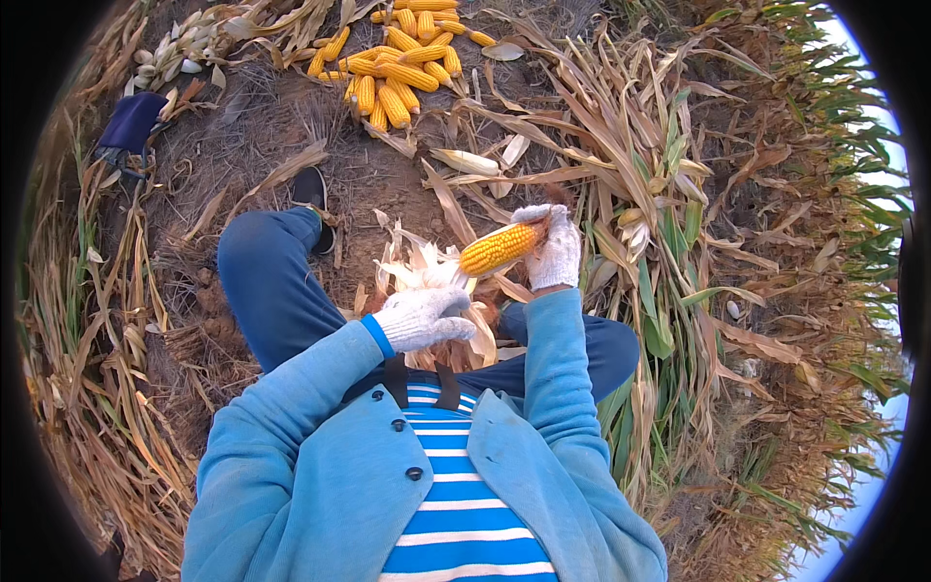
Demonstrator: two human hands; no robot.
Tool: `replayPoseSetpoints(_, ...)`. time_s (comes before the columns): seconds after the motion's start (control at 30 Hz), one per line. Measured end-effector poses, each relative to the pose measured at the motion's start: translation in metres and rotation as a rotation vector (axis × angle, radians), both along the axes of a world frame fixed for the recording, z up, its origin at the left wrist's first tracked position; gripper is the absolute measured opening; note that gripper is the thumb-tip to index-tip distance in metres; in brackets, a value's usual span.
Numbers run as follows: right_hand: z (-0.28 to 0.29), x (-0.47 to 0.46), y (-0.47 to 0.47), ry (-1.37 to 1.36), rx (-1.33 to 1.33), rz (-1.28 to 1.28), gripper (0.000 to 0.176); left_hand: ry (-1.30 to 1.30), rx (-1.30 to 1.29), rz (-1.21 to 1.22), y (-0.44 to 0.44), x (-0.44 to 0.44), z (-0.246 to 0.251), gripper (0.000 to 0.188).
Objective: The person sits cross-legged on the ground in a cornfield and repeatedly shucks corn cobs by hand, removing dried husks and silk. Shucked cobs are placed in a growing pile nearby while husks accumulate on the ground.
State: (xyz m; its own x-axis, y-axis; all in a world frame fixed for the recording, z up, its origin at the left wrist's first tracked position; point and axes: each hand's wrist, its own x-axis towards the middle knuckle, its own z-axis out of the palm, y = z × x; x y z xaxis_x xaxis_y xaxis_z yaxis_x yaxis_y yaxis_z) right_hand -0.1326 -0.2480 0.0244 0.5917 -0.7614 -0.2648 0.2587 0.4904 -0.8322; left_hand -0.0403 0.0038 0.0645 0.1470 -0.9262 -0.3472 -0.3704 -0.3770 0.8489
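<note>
In the head view my right hand (554, 251), in a white knit glove, grips a yellow corn cob (502, 249) by its silk end; brown silk hangs at the glove. My left hand (429, 319), gloved the same way, is just below and left of the cob, its fingers bent over pale corn husks (418, 268). Whether it holds a husk I cannot tell. The cob's kernels are bare, and its lower left end lies close to the husks. More dry husks fill the space between my legs.
A pile of husked corn cobs (400, 62) lies on the soil ahead. Cut corn stalks (647, 189) are heaped at the right, one cob in pale husk (465, 161) nearby. A dark blue stool (132, 122) stands at the upper left, near a husk heap (185, 47). Corn plants stand far right.
</note>
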Motion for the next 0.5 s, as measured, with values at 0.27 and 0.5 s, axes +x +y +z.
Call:
replayPoseSetpoints(0.27, 0.017, 0.003, 0.053, -0.272, 0.487, -0.031, 0.033, 1.048, 0.116, 0.483, -0.034, 0.019, -0.031, 0.066)
replayPoseSetpoints(0.5, 0.002, -0.007, 0.070, -0.360, 0.930, 0.101, 0.036, 0.604, -0.063, 0.411, -0.041, 0.029, -0.046, 0.094)
